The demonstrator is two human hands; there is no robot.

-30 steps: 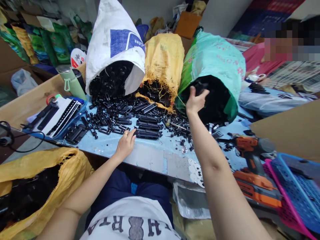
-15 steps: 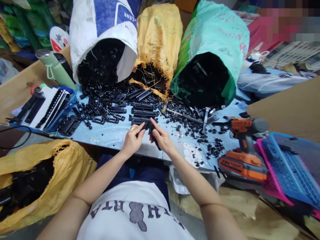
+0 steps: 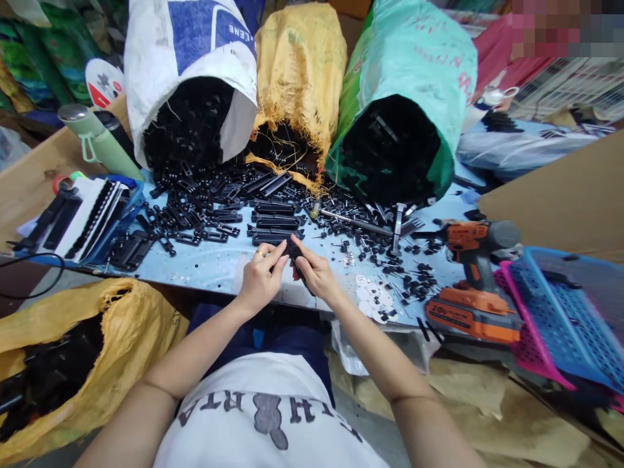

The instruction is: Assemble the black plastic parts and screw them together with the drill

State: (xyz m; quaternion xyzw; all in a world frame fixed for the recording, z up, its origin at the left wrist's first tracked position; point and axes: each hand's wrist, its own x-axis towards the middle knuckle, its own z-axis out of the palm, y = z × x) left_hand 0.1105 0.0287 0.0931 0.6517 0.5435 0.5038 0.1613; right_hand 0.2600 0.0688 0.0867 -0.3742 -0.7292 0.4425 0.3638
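Observation:
A long black plastic part (image 3: 294,250) slants between my two hands at the front edge of the table. My right hand (image 3: 316,272) is closed round it, and its lower end pokes out below the fingers. Thumb and forefinger of my left hand (image 3: 260,276) are pinched together against the upper end; whatever small piece they hold is hidden. Just beyond my fingertips lie several long black plastic housings (image 3: 275,221) in a stacked row. Left of them spread many black slotted parts (image 3: 188,218). To the right is a heap of small black-headed pins (image 3: 351,218).
White, yellow and green sacks (image 3: 409,71) lie open-mouthed at the back. On the right are an orange cordless drill (image 3: 475,286), a hammer (image 3: 355,222) and a blue basket (image 3: 565,312). A yellow sack (image 3: 141,318) stands low left; a green flask (image 3: 100,140) stands behind.
My left fingers have closed in against the upper end of the black part, nearer my right hand. The view has shifted slightly; the things on the table look the same.

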